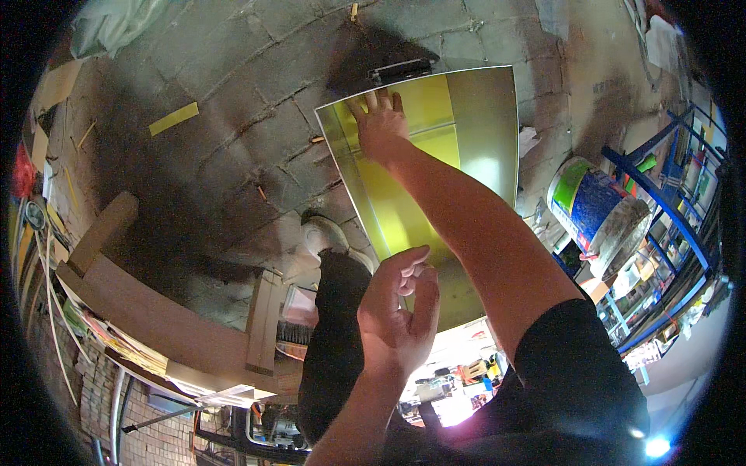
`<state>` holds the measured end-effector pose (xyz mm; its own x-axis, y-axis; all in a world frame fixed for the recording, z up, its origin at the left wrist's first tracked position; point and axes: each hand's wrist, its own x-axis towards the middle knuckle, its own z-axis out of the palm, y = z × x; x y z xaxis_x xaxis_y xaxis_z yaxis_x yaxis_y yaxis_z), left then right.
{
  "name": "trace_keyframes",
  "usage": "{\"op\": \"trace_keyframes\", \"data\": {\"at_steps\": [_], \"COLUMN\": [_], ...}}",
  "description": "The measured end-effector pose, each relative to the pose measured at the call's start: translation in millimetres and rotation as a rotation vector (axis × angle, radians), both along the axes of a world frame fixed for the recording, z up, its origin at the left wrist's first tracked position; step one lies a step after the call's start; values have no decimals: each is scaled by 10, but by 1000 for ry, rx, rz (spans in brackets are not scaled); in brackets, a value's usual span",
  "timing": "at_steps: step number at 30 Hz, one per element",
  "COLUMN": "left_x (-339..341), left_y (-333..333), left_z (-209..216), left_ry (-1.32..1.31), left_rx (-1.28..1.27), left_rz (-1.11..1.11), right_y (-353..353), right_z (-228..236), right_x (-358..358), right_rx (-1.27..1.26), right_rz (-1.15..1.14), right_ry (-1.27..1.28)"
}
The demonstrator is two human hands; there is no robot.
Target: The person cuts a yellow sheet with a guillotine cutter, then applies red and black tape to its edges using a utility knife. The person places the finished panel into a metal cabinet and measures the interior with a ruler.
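Observation:
A large shiny metal panel (489,124) with a thin pale rim stands or lies in front of me; its surface shows yellow and silver areas split by a straight line. My right hand (381,124) is spread flat on it near its far left corner, holding nothing. My left hand (400,303) is raised over the near end of the panel. Its fingers are loosely bent, with the thumb apart from them, and I see nothing in it. A black handle-like bar (402,70) lies just beyond the panel's far edge.
At the right, a dirty blue, green and white bucket (594,210) lies tilted beside a blue metal frame (660,186). A wooden bench-like piece (155,303) with a brush (294,334) nearby is at the left. A yellow strip (174,119) lies on the paved floor.

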<state>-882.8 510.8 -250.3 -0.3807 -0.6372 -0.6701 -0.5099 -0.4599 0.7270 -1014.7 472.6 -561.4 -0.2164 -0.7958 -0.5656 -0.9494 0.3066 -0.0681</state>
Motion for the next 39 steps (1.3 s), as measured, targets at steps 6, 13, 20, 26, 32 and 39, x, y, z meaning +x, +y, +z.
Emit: {"op": "trace_keyframes", "data": {"at_steps": [6,13,20,26,32,39], "left_x": [-41,-79,65,626,426,1718], "left_y": [-20,63,429,1447,1138,1331], "left_z": [13,-60,-289,-227,1183,2010], "left_ry": [-39,-49,-115,-242,-273,-412], "left_rx": [17,45,47,89,146,-263], "left_rz": [-15,13,-67,-326,-313,-36], "right_y": [-41,440,957,2194,2849,2360], "right_z": [41,-101,474,2506,4007,5311], "right_x": [-447,-866,-662,-64,-426,-1628], "right_rx": [249,-21,-86,300,354,-181], "right_rz": [-95,-2,-251,-387,-212,-335], "right_ry": [-102,-42,-432,-788,-755,-876]}}
